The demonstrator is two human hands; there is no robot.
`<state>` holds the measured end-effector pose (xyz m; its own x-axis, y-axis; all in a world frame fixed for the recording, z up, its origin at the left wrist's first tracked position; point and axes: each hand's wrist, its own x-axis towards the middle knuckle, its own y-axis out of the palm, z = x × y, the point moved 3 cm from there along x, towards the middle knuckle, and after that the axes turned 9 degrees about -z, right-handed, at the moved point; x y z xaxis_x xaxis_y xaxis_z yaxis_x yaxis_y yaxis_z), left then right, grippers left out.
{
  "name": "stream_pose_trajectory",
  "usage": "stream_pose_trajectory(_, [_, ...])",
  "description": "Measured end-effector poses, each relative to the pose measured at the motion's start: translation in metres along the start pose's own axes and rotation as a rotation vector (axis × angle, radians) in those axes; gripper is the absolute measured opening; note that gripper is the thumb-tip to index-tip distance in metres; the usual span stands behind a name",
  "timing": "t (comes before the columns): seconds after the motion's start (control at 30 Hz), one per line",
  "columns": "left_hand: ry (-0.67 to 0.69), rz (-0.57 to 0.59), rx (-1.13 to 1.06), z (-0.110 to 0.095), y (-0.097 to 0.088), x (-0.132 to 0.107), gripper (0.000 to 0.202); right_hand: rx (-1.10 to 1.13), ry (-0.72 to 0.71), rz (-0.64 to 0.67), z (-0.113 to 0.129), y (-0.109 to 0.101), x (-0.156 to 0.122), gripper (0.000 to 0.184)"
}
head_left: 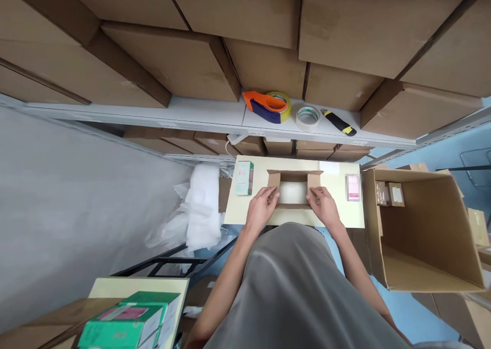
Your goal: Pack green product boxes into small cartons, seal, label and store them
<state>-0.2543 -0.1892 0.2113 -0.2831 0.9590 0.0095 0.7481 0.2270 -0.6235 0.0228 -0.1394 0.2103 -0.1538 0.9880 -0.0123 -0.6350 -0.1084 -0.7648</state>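
Observation:
A small open cardboard box (294, 177) sits on a pale yellow tabletop (341, 213), with something white inside it. My left hand (263, 206) grips the box's left side with curled fingers. My right hand (321, 204) holds its right side the same way. A small green product box (244, 178) lies on the table just left of my left hand. A pink item (353, 187) lies to the right of the cardboard box.
A shelf (199, 111) above the table carries an orange tape dispenser (268, 105), a tape roll (307, 117) and a black-yellow knife (339, 122) among big cartons. A large open carton (424, 231) stands on the right. White wrapping (199, 206) is piled left. Green boxes (126, 323) sit at lower left.

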Motion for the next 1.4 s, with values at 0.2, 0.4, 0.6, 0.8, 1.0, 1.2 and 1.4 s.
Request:
stream_pose_trajectory(0.2, [0.029,0.035,-0.009,0.001,0.006,0.001,0.044,0.106,-0.111,0.189,-0.009,-0.004,-0.011,0.07])
stream_pose_trajectory(0.4, [-0.028,-0.011,-0.01,0.011,0.011,0.02,0.051,0.068,-0.033,0.035,-0.027,0.001,0.006,0.049])
stream_pose_trajectory(0.6, [0.076,-0.107,-0.061,0.008,0.008,0.039,0.071,-0.072,0.047,-0.204,-0.031,0.013,0.015,0.078])
stream_pose_trajectory(0.8, [0.09,-0.118,-0.061,0.012,0.002,0.035,0.032,-0.08,-0.04,-0.172,-0.024,0.01,0.014,0.063])
stream_pose_trajectory(1.0, [0.022,-0.112,-0.042,0.03,0.015,0.022,0.023,-0.081,-0.065,-0.157,-0.034,0.016,0.008,0.046])
stream_pose_trajectory(1.2, [-0.082,-0.246,-0.101,0.034,0.027,0.015,0.022,0.056,0.044,-0.246,-0.04,0.025,0.011,0.049])
stream_pose_trajectory(1.4, [-0.276,-0.246,-0.312,0.061,0.041,0.029,0.04,0.309,0.238,-0.28,-0.052,0.039,0.033,0.057])
